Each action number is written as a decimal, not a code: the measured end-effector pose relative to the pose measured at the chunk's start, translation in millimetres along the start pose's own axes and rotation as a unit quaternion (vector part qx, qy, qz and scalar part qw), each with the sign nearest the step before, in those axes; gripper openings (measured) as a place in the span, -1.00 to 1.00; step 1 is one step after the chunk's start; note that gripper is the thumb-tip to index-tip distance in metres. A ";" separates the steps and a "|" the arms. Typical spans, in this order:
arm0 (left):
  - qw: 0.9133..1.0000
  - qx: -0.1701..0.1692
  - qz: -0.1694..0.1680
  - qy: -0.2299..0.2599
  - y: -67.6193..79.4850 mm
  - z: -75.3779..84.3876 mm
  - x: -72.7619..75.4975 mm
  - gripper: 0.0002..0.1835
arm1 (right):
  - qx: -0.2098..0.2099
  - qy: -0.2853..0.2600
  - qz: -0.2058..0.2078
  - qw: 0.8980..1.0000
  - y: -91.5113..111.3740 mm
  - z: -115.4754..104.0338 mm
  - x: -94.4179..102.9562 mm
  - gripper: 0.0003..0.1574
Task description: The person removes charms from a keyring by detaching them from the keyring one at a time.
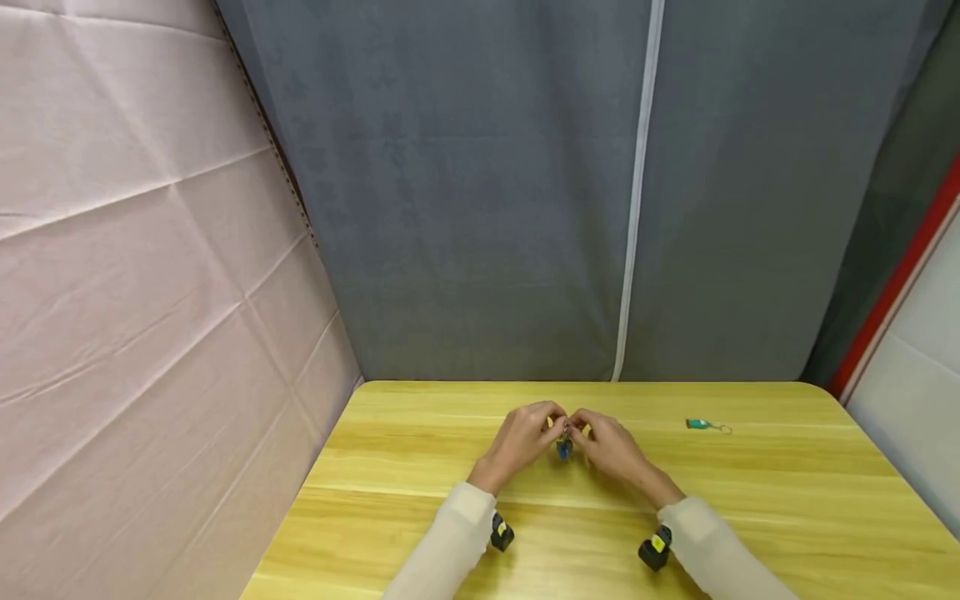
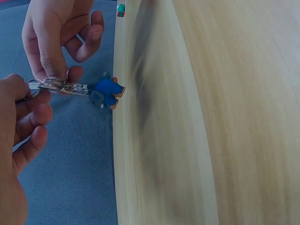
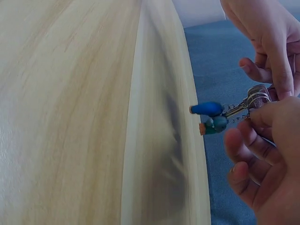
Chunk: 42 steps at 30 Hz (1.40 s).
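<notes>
Both hands meet over the table's middle at a bunch of metal rings. My left hand pinches a ring at one end between thumb and fingers. Opposite it, my right hand pinches the rings beside the chains. From them hangs a blue elephant-like charm on a short chain, its feet orange-brown. In the right wrist view a teal charm dangles beside the blue one. The fingertips partly hide the rings.
To the right on the wooden table lies a separate green keychain with its ring. A grey curtain stands behind the table, and a pale cloth wall runs along the left.
</notes>
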<state>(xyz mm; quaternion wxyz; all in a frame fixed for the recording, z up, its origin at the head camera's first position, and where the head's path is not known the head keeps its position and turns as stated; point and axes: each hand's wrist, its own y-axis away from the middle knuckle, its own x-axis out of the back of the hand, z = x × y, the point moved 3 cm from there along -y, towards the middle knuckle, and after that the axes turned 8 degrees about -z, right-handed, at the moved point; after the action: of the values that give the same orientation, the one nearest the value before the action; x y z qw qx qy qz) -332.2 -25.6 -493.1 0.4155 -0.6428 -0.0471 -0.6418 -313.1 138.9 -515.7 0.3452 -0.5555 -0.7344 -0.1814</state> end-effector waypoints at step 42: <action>0.996 -0.053 -0.020 0.063 1.1 -1.1 -5.4 -0.89 | -0.010 0.030 0.024 0.999 0.7 -3.8 12.7 -0.78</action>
<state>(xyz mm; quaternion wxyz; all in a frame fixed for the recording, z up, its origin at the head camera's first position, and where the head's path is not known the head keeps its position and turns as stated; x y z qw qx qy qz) -333.3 -24.4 -498.4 0.3699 -0.6209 0.0002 -0.6912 -313.1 145.4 -504.2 0.3656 -0.5711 -0.7081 -0.1970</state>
